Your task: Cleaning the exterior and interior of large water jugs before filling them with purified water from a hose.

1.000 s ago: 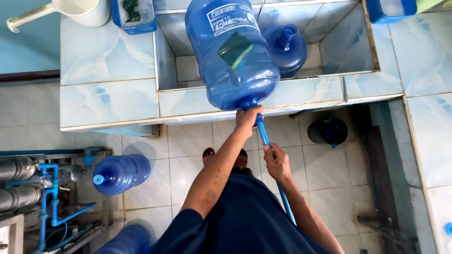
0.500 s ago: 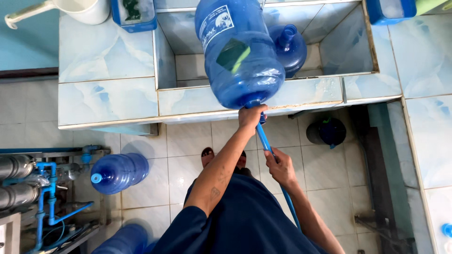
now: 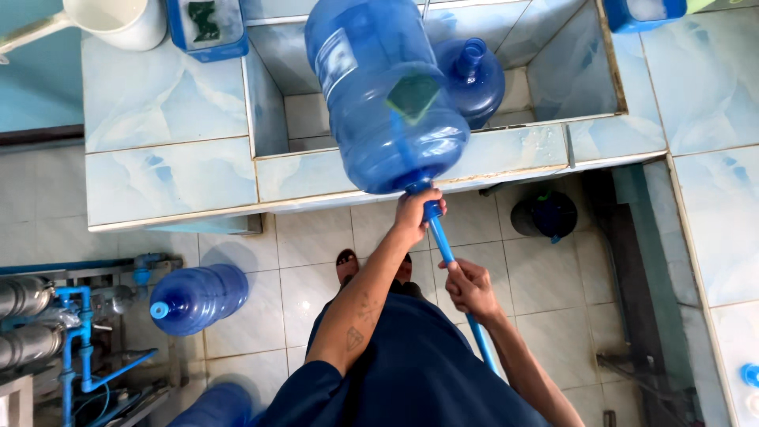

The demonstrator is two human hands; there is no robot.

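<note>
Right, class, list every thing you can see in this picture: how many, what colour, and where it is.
Large water bottle: one, blue, tipped over the tiled basin edge, neck toward the person.
Second bottle: one, blue, inside the basin.
Floor bottle: one, blue, lying on the floor tiles.
Brush handle: one, blue, running into the large bottle's neck.
Jug: one, white, on the counter.
Pipes: several, blue, lower left.
Left hand: at the bottle's neck.
Right hand: gripping the handle.

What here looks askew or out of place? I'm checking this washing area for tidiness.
One blue jug lies on its side on the floor tiles, left of the person. The big jug is tipped neck-down over the basin edge, left hand at its neck.
</note>
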